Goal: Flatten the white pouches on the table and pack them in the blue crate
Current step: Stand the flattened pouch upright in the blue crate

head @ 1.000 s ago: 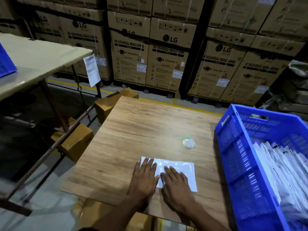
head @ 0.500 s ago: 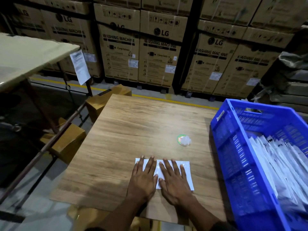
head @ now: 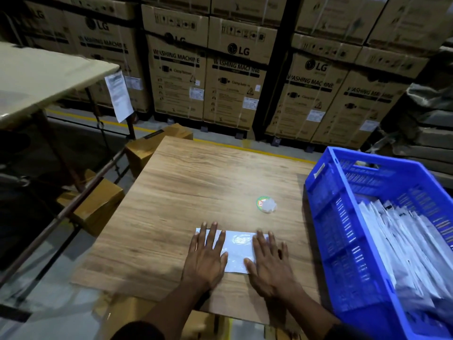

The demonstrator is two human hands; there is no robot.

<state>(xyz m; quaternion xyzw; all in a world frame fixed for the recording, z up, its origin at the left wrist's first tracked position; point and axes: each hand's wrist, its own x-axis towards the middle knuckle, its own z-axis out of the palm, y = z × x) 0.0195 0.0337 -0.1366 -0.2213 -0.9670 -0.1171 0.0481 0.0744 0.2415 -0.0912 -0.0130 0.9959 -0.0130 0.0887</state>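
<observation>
A white pouch [head: 237,251] lies flat near the front of the wooden table [head: 196,187]. My left hand [head: 207,256] presses on its left end with straight fingers. My right hand [head: 269,263] presses its right end, palm down, fingers spread. The pouch's middle shows between the hands; its two ends are hidden under them. The blue crate [head: 343,217] stands at the table's right side and holds several white pouches [head: 404,246] stacked on edge.
A small round green sticker with a crumpled white scrap [head: 266,204] lies on the table beyond the pouch. Cardboard boxes [head: 95,204] sit on the floor to the left under a cream table [head: 36,77]. Stacked washing machine cartons [head: 235,77] fill the back.
My hands have slid apart from the middle of the pouch toward its two ends. The pouch stays in place on the table.
</observation>
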